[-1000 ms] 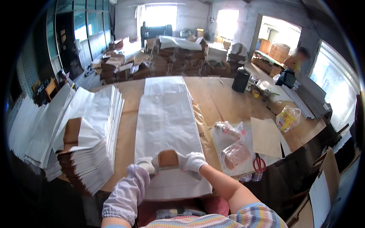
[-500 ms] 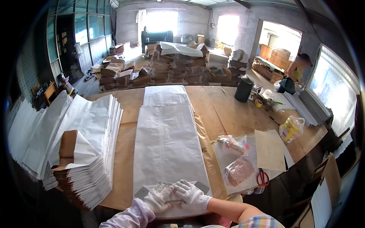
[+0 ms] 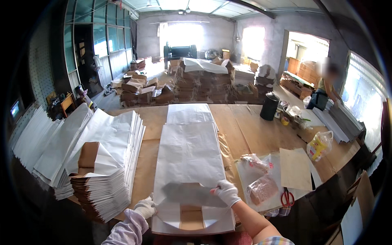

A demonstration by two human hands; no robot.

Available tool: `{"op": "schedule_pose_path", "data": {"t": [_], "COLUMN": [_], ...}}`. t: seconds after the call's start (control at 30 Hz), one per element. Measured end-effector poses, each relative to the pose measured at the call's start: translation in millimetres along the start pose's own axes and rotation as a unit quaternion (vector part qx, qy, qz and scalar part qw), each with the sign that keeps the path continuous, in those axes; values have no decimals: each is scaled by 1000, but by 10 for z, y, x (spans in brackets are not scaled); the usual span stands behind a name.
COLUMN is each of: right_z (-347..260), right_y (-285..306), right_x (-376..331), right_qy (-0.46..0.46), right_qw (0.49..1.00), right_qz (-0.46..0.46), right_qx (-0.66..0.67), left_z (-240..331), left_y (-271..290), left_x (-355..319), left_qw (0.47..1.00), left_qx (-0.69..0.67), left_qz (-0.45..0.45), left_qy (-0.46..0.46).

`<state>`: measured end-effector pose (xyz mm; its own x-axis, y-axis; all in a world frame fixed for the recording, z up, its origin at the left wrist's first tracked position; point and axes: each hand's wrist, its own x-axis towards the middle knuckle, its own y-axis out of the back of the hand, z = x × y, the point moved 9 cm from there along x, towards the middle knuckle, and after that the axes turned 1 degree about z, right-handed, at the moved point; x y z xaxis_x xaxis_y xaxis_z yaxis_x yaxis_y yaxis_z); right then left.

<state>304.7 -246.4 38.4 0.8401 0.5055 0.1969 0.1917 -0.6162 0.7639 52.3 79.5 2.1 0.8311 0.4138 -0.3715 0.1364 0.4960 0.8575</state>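
Note:
A long white paper bag point(image 3: 185, 151) lies lengthwise before me, its near end folded open over a brown inner patch point(image 3: 191, 217). My right hand point(image 3: 227, 193), in a white glove, is closed on the right end of a thin grey flat plate point(image 3: 190, 193). The plate is held crosswise above the bag and is smeared by motion. My left hand point(image 3: 146, 206), also gloved, is at the bag's near left edge with its fingers curled on the paper. Part of its grip is hidden.
To the left stand tall stacks of white paper bags point(image 3: 110, 130). On the right lie red-handled scissors point(image 3: 287, 198), a brown sheet point(image 3: 295, 169) and a clear plastic packet point(image 3: 261, 188). Farther back are a dark bin point(image 3: 270, 106) and a person point(image 3: 326, 87) at work.
Both hands were together, flat on the bag's near end over the grey plate. They have moved apart; the right has lifted the plate and the near end stands open. The view has shifted.

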Motion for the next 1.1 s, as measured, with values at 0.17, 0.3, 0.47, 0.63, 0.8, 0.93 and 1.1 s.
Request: {"op": "schedule_pose_path", "data": {"t": [0.17, 0.3, 0.47, 0.63, 0.8, 0.93, 1.1], "right_z": [99, -233, -256, -1323, -3364, -4349, -4138], "right_y": [492, -45, -195, -578, -1088, -1864, -1890], "right_x": [-70, -825, -786, -24, 1079, 947, 459], "right_qy": [76, -45, 11, -25, 77, 148, 335], "right_qw": [967, 969, 992, 949, 940, 967, 907], "right_qz": [196, -202, -50, -96, -133, -204, -224], "right_qx": [-142, -139, -114, 300, 305, 33, 123], "left_z": [31, -210, 843, 568, -1507, -4308, -4833], "left_y": [18, 253, 1507, 3033, 4434, 3987, 3002], "left_x": [-121, -233, -886, -779, -894, -572, -844], "left_qw": [995, 978, 833, 862, 833, 832, 836], "left_qx": [-55, -152, 0, 95, -86, -101, -97], "left_qz": [87, 132, 478, 443, 545, 532, 501], "left_qy": [-1, 61, -279, -227, -46, 124, 201]}}
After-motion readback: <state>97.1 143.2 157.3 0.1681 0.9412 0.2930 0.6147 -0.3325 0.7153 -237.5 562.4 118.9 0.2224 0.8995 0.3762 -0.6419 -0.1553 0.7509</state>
